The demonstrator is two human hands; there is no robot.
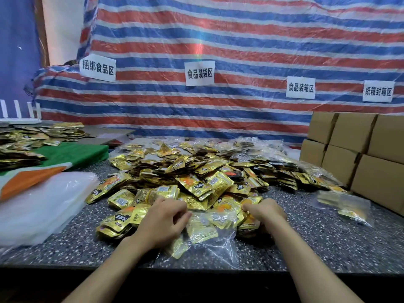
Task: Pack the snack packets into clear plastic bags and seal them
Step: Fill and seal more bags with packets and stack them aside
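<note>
on the speckled countertop [317, 241], the left hand [162, 219] and right hand [265, 212] are pinching, fingers curled, the mouth of a clear plastic bag [220, 241] holding gold snack packets [202, 229]; beyond, the loose packet pile [188, 171] is lying beside cardboard boxes [360, 149].

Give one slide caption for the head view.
The left hand and right hand pinch a clear bag of snack packets beside the pile.

glossy gold foil packets [192, 182]; clear crinkled plastic bag [216, 239]; speckled stone table [328, 239].
</note>
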